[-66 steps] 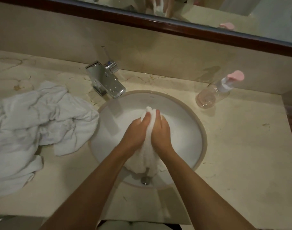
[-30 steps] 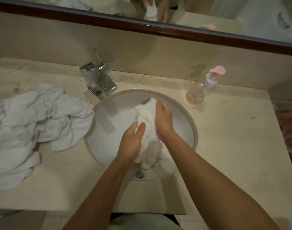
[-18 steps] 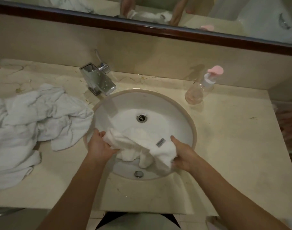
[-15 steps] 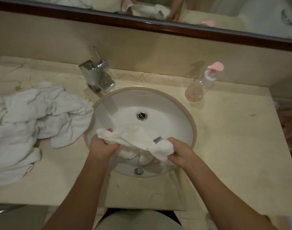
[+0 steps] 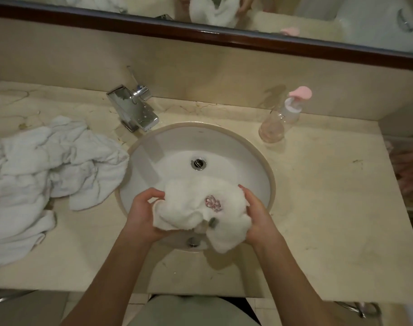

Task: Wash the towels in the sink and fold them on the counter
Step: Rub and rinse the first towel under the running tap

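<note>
A small white towel (image 5: 189, 205) with a pink embroidered mark is held bunched over the near half of the round white sink (image 5: 259, 165). My left hand (image 5: 142, 212) grips its left edge, fingers curled round the cloth. At its right edge my right hand (image 5: 257, 215) grips the towel too. One corner hangs down over the sink's front rim. A bigger crumpled white towel (image 5: 43, 175) lies on the beige counter (image 5: 330, 220) to the left of the sink.
A chrome faucet (image 5: 134, 111) stands at the sink's back left, no water running. At the back right stands a clear pump bottle (image 5: 280, 118) with a pink top. The drain (image 5: 198, 163) is uncovered. A mirror with a dark frame (image 5: 224, 36) runs above the backsplash.
The towel, wrung upright between both hands earlier, was pulled apart sideways. Now it is gathered into a looser bundle, and the embroidered mark faces up.
</note>
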Demonstrator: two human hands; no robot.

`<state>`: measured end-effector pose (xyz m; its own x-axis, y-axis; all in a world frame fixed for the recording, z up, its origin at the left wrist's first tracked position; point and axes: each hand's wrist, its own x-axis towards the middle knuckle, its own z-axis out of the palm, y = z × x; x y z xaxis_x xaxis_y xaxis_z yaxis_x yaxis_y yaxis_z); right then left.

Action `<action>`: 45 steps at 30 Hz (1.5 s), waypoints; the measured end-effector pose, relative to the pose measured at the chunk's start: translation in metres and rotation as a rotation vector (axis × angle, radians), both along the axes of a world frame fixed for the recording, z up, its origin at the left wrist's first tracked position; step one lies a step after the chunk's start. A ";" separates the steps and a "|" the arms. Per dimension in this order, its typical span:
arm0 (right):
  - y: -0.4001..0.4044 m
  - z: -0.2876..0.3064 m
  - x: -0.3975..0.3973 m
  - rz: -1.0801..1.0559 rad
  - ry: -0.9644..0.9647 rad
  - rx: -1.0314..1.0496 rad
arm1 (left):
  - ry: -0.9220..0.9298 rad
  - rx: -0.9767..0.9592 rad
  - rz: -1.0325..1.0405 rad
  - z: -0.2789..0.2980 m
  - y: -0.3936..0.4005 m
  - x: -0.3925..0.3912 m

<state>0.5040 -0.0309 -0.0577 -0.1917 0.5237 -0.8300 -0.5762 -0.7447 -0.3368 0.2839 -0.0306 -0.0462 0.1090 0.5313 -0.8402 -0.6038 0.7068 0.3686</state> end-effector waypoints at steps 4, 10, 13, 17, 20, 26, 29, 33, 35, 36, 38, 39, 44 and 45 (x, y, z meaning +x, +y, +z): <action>0.000 -0.004 0.011 -0.065 0.231 -0.011 | -0.229 0.158 0.144 -0.003 0.004 -0.009; 0.016 0.005 0.041 0.073 -0.251 0.320 | 0.048 0.165 0.039 -0.001 0.035 -0.041; 0.022 0.012 0.031 0.032 -0.176 0.442 | 0.341 0.334 -0.034 -0.014 0.053 -0.052; 0.019 0.009 -0.039 0.232 -0.500 0.595 | 0.643 0.410 -0.114 -0.010 0.041 0.010; 0.035 0.002 -0.085 0.113 -0.880 0.602 | 0.773 0.353 -0.046 -0.004 0.013 0.070; 0.032 -0.009 -0.096 0.308 -0.837 0.649 | 0.860 0.275 -0.210 -0.025 0.047 0.046; 0.055 -0.012 -0.095 0.212 -0.934 0.554 | 0.836 0.445 -0.301 -0.014 0.045 0.050; 0.068 -0.017 -0.100 0.213 -0.897 0.451 | 0.941 0.393 -0.411 -0.019 0.058 0.041; 0.056 -0.019 -0.113 0.354 -0.924 0.560 | 0.872 0.282 -0.312 -0.027 0.070 0.031; 0.060 -0.021 -0.114 0.355 -0.980 0.549 | 0.864 0.296 -0.300 -0.023 0.065 0.033; 0.088 -0.031 -0.106 0.225 -1.049 0.360 | 0.880 0.411 -0.370 -0.010 0.042 0.047; 0.101 -0.035 -0.096 0.124 -1.023 0.247 | 0.872 0.451 -0.409 -0.004 0.030 0.053; 0.106 -0.044 -0.033 -0.347 -0.121 0.019 | 0.396 0.077 -0.119 -0.031 0.031 0.022; 0.095 -0.046 -0.021 -0.361 0.004 -0.003 | 0.238 -0.058 -0.030 -0.042 0.031 0.011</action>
